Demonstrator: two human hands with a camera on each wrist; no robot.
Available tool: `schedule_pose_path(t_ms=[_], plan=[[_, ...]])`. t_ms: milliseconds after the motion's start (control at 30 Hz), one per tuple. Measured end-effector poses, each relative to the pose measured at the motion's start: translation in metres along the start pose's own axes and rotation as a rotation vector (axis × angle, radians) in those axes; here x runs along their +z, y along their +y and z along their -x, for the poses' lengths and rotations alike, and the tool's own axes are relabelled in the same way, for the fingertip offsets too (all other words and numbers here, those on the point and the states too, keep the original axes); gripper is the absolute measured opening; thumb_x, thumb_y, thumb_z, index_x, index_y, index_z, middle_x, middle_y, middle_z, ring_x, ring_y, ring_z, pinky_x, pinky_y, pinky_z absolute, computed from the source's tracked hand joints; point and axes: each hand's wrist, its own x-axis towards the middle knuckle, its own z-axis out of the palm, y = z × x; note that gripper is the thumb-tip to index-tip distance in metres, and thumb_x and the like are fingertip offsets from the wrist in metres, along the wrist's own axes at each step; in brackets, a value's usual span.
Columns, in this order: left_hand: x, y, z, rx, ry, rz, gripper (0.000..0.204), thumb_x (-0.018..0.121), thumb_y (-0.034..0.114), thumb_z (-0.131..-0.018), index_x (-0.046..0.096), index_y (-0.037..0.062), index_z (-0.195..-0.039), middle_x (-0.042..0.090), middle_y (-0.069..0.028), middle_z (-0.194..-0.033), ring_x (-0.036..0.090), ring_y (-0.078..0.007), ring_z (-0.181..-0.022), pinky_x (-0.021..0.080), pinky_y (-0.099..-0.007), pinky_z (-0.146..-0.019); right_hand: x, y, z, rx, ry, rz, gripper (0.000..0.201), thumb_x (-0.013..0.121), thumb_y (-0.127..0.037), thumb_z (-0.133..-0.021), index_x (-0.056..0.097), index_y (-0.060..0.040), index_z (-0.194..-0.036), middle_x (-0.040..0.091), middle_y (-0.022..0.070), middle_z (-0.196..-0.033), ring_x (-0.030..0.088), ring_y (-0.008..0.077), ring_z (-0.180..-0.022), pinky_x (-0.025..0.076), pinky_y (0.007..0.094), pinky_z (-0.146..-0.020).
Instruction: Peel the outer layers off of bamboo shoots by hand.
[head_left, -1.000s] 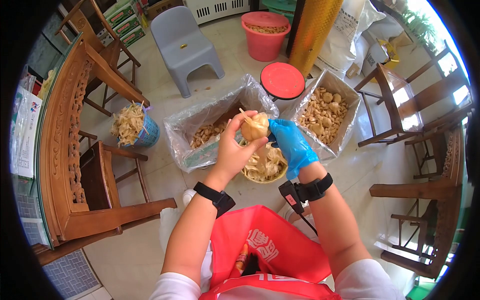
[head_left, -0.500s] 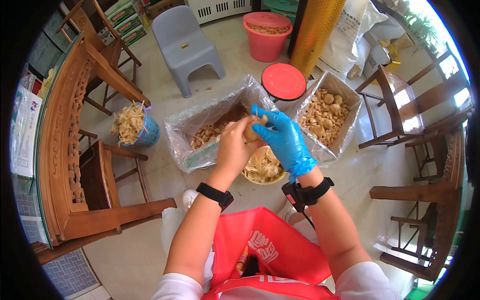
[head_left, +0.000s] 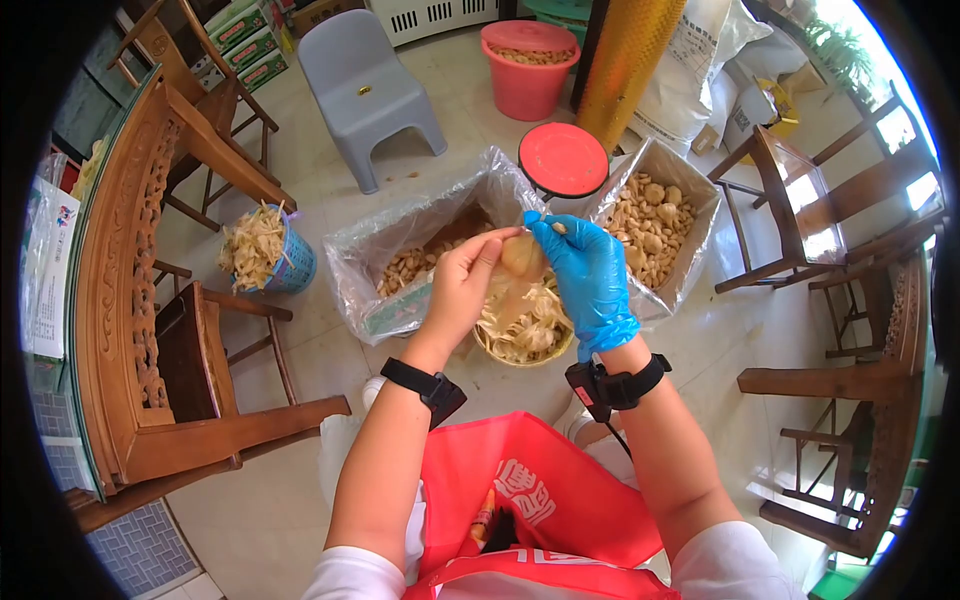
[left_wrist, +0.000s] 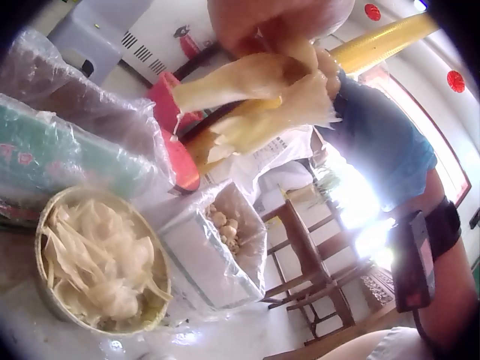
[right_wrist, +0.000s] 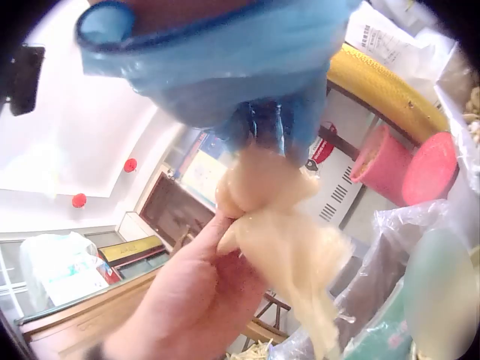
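Between both hands, above a round basket (head_left: pixel 515 352), is a pale garlic bulb (head_left: pixel 523 258) with loose papery skin (right_wrist: pixel 289 251) hanging down from it. My bare left hand (head_left: pixel 462 290) pinches the bulb and its skin from the left, the thumb on the bulb in the right wrist view. My right hand (head_left: pixel 592 280), in a blue glove, grips the bulb from the other side with curled fingers; a small pale piece (head_left: pixel 558 228) shows between them. Peeled skins (left_wrist: pixel 97 255) fill the basket below.
A plastic-lined box (head_left: pixel 350 290) with cloves stands behind the left hand; another lined box (head_left: pixel 705 235) of garlic is at the right. Behind them are a red round lid (head_left: pixel 563 160) and a grey chair (head_left: pixel 375 100). A blue pail (head_left: pixel 290 262) of skins stands left.
The bulb was held up by the left hand, then the gloved hand closed over it. Now the hands have drawn slightly apart, with loosened skin hanging below the bulb.
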Motion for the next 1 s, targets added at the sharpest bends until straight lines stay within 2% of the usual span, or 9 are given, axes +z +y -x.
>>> schedule_pose_path(t_ms=[200, 300, 367, 433, 567, 633, 767, 833, 1000], plan=[[-0.001, -0.012, -0.002, 0.051, 0.06, 0.059, 0.034, 0.052, 0.028, -0.094, 0.059, 0.0012, -0.114, 0.062, -0.0055, -0.111, 0.057, -0.0119, -0.1, 0.044, -0.027, -0.085, -0.001, 0.007, -0.003, 0.037, -0.017, -0.02, 0.021, 0.064, -0.016, -0.085, 0.067, 0.0018, -0.096, 0.065, 0.0055, -0.073, 0.051, 0.0069, -0.064, 0.044, 0.0247, -0.059], [-0.001, -0.003, 0.0, 0.119, 0.142, -0.193, 0.035, 0.064, 0.023, -0.086, 0.06, 0.0034, -0.115, 0.061, -0.0057, -0.114, 0.057, -0.015, -0.1, 0.045, -0.0285, -0.083, -0.002, 0.008, -0.008, -0.07, -0.064, -0.028, 0.02, 0.063, -0.015, -0.085, 0.067, 0.0001, -0.098, 0.065, 0.0085, -0.076, 0.054, 0.0108, -0.065, 0.045, 0.0268, -0.06], [-0.001, 0.008, 0.003, 0.281, 0.073, -0.567, 0.049, 0.076, 0.017, -0.071, 0.059, 0.0055, -0.115, 0.06, -0.0061, -0.111, 0.057, -0.019, -0.096, 0.045, -0.0297, -0.08, -0.004, 0.006, -0.008, -0.156, -0.106, -0.023, 0.019, 0.063, -0.014, -0.085, 0.067, -0.001, -0.098, 0.065, 0.0103, -0.078, 0.057, 0.0133, -0.067, 0.046, 0.0281, -0.062], [0.002, 0.014, 0.006, 0.269, 0.084, -0.586, 0.052, 0.078, 0.017, -0.068, 0.059, 0.0036, -0.114, 0.06, -0.0076, -0.109, 0.056, -0.0221, -0.096, 0.045, -0.0327, -0.082, -0.006, 0.0, -0.008, -0.181, -0.245, 0.198, 0.021, 0.062, -0.011, -0.085, 0.066, -0.0033, -0.103, 0.064, 0.0147, -0.087, 0.06, 0.0174, -0.078, 0.047, 0.03, -0.072], [0.008, 0.029, 0.009, 0.153, 0.088, -0.518, 0.056, 0.081, 0.016, -0.062, 0.058, 0.0013, -0.111, 0.059, -0.0097, -0.102, 0.057, -0.0242, -0.091, 0.047, -0.0343, -0.079, 0.004, 0.006, -0.005, -0.346, -0.201, 0.075, 0.031, 0.061, -0.009, -0.085, 0.061, -0.0071, -0.116, 0.063, 0.0152, -0.095, 0.059, 0.0168, -0.088, 0.047, 0.031, -0.079], [0.007, 0.022, 0.009, 0.169, 0.14, -0.532, 0.056, 0.081, 0.015, -0.062, 0.058, 0.0015, -0.111, 0.058, -0.0099, -0.102, 0.058, -0.0239, -0.088, 0.048, -0.0332, -0.076, 0.007, 0.01, -0.005, -0.072, -0.274, -0.165, 0.048, 0.063, -0.012, -0.084, 0.049, -0.0079, -0.13, 0.06, 0.0129, -0.111, 0.057, 0.0166, -0.099, 0.046, 0.0307, -0.086], [0.003, 0.008, 0.009, 0.221, 0.246, -0.472, 0.053, 0.077, 0.009, -0.063, 0.058, 0.0025, -0.112, 0.058, -0.0091, -0.1, 0.057, -0.0237, -0.09, 0.047, -0.0327, -0.079, 0.012, 0.022, -0.009, -0.034, -0.323, -0.361, 0.068, 0.071, -0.019, -0.08, 0.037, -0.0058, -0.138, 0.054, 0.0103, -0.122, 0.053, 0.0164, -0.108, 0.044, 0.0297, -0.092], [0.0, 0.008, 0.008, 0.293, 0.234, -0.49, 0.053, 0.076, 0.007, -0.064, 0.058, 0.0028, -0.113, 0.057, -0.0089, -0.103, 0.056, -0.0237, -0.094, 0.045, -0.0335, -0.083, 0.005, 0.017, -0.011, 0.081, -0.527, -0.284, 0.082, 0.078, -0.022, -0.073, 0.033, -0.0035, -0.139, 0.049, 0.0097, -0.128, 0.048, 0.0166, -0.114, 0.04, 0.0296, -0.097], [-0.001, 0.012, 0.009, 0.348, 0.193, -0.361, 0.055, 0.075, 0.007, -0.064, 0.058, 0.0039, -0.116, 0.05, -0.009, -0.114, 0.05, -0.0255, -0.104, 0.039, -0.037, -0.093, -0.001, 0.033, -0.024, 0.175, -0.759, -0.426, 0.076, 0.081, -0.018, -0.067, 0.042, -0.0046, -0.131, 0.053, 0.007, -0.12, 0.051, 0.0153, -0.108, 0.041, 0.0297, -0.095]])
